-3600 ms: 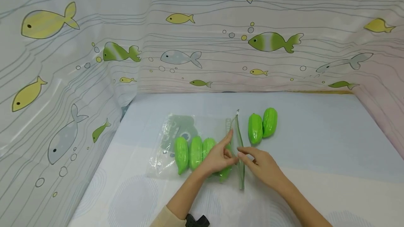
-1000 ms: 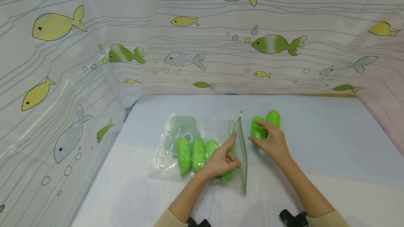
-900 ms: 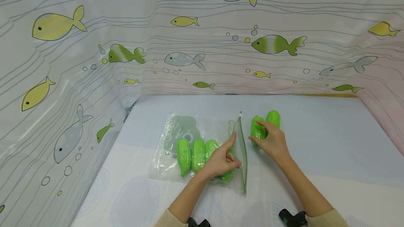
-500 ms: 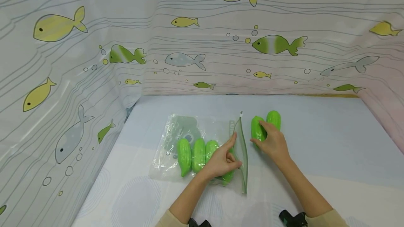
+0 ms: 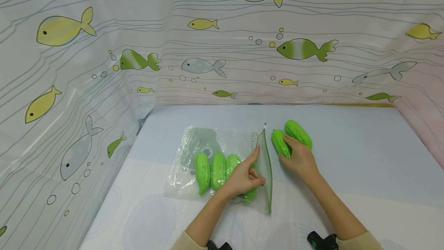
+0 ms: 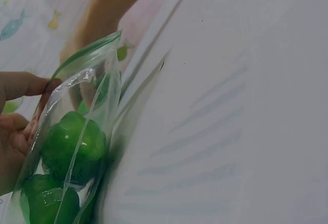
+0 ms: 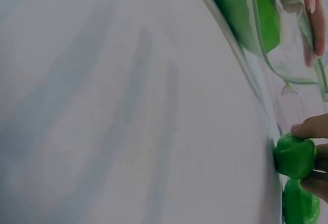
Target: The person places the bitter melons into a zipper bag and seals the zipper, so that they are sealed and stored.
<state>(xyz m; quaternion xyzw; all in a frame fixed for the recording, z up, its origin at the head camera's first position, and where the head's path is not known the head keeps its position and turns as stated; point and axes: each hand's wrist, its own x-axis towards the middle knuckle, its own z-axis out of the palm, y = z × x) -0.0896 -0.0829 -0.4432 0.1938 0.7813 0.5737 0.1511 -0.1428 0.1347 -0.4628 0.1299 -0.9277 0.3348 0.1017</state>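
Gripping: 1 green gourd (image 5: 280, 144), rt of frame ctr, btwn thumb & fingers of R hand (image 5: 300, 160); best held firmly round its middle, w/o nudging spare gourd (image 5: 298, 132) just beside, upper rt. Clear bag (image 5: 237, 139), ctr, w/ bagged gourds (image 5: 202, 173): L hand (image 5: 241, 176) pinches mouth edge; advise a raised, gaping lip. Tabletop (image 5: 364, 157): pale, beneath all.

We see a clear bag (image 5: 227, 139) nearer the left edge of the tabletop (image 5: 364, 146), its green-trimmed mouth, held by the left hand (image 5: 244, 174), gaping toward the right edge. Glossy green gourds (image 5: 218, 171) lie inside. Nearer the far edge, two loose gourds (image 5: 280, 144) slant, one gripped by the right hand (image 5: 300, 160).
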